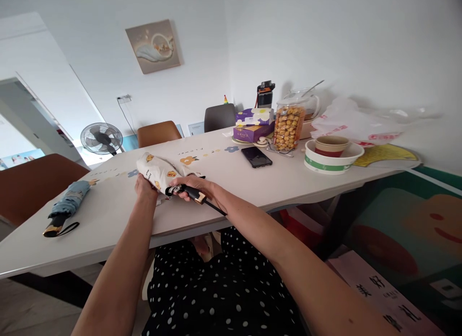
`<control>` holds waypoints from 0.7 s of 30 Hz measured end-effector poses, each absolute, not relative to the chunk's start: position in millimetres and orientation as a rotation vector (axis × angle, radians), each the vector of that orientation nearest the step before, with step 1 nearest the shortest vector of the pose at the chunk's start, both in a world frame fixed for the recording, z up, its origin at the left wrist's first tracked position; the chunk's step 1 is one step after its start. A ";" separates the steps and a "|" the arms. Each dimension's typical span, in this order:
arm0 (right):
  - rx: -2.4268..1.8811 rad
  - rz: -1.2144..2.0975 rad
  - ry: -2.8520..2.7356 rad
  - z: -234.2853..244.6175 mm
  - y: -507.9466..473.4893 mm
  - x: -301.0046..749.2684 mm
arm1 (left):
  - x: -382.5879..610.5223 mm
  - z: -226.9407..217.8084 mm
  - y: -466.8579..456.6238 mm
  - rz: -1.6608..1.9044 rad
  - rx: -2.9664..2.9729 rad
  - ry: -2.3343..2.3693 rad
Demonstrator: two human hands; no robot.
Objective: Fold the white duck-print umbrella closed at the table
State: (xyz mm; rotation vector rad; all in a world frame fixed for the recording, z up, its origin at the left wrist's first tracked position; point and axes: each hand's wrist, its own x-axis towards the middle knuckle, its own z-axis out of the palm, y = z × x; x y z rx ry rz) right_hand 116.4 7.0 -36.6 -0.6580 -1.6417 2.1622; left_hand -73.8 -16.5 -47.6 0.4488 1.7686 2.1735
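Observation:
A cream folding umbrella (156, 168) with small printed figures is held just above the near side of the table. Its canopy is gathered but loose, and a black handle (193, 193) with a gold band and a strap points toward me. My left hand (144, 186) is closed around the side of the canopy, its fingers partly hidden behind the cloth. My right hand (191, 183) grips the umbrella where the canopy meets the handle. To the left, a blue folded umbrella (69, 203) with a black and gold handle lies on the table.
A black phone (256, 157) lies on the white table (224, 182). Farther right stand a tissue box (252, 131), a jar of popcorn (288, 126), a dark bottle (265, 95), paper bowls (330, 160) and a plastic bag (355, 119). Chairs (159, 133) and a fan (101, 137) stand beyond.

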 end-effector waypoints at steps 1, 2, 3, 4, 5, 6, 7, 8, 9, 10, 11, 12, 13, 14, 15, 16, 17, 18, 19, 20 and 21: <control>-0.655 2.163 -1.646 -37.1 7.6 116.1 | -72.0 -46.6 -18.5 2.195 0.331 1.764; -0.653 2.162 -1.649 -37.6 8.4 115.6 | -70.1 -45.6 -20.7 2.210 0.232 1.765; -0.654 2.160 -1.650 -38.2 9.2 115.0 | -68.4 -44.7 -22.7 2.220 0.167 1.770; -0.654 2.158 -1.650 -38.8 10.0 114.4 | -66.7 -43.8 -24.4 2.228 0.148 1.781; -0.653 2.153 -1.647 -39.4 10.7 113.9 | -65.2 -42.8 -25.9 2.234 0.122 1.780; -0.653 2.148 -1.642 -39.9 11.2 113.4 | -63.9 -41.9 -26.9 2.241 0.102 1.773; -0.651 2.143 -1.637 -40.3 11.5 113.0 | -62.7 -41.1 -27.6 2.243 0.088 1.767; -0.649 2.139 -1.630 -40.5 11.5 112.8 | -61.6 -40.3 -27.9 2.239 0.078 1.768; -0.645 2.139 -1.627 -40.5 11.3 112.7 | -60.7 -39.8 -28.0 2.231 0.076 1.778; -0.641 2.141 -1.625 -40.2 10.9 112.6 | -60.1 -39.6 -27.9 2.220 0.082 1.797; -0.639 2.144 -1.624 -39.7 10.2 112.7 | -59.8 -39.8 -27.6 2.212 0.090 1.815; -0.639 2.147 -1.623 -38.8 9.5 112.9 | -59.9 -40.4 -27.1 2.208 0.103 1.829; -0.641 2.150 -1.624 -37.8 8.7 113.3 | -60.5 -41.4 -26.5 2.209 0.122 1.833; -0.644 2.154 -1.624 -36.5 7.8 114.0 | -61.5 -42.6 -25.7 2.220 0.142 1.823; -0.650 2.156 -1.623 -35.2 6.9 115.0 | -62.9 -44.0 -24.8 2.237 0.157 1.805; -0.661 2.156 -1.619 -33.8 6.0 116.3 | -64.7 -45.4 -23.9 2.261 0.165 1.787; -0.676 2.152 -1.610 -32.5 5.0 118.1 | -66.9 -46.6 -23.0 2.291 0.176 1.773; -0.693 2.142 -1.595 -31.4 4.1 120.1 | -69.3 -47.6 -22.1 2.325 0.190 1.765; -0.710 2.129 -1.578 -30.3 3.2 122.3 | -71.8 -48.2 -21.3 2.361 0.206 1.762; -0.725 2.113 -1.561 -29.3 2.3 124.3 | -74.3 -48.7 -20.6 2.391 0.222 1.770; -0.734 2.102 -1.547 -28.3 1.5 126.1 | -76.7 -48.9 -20.0 2.411 0.238 1.792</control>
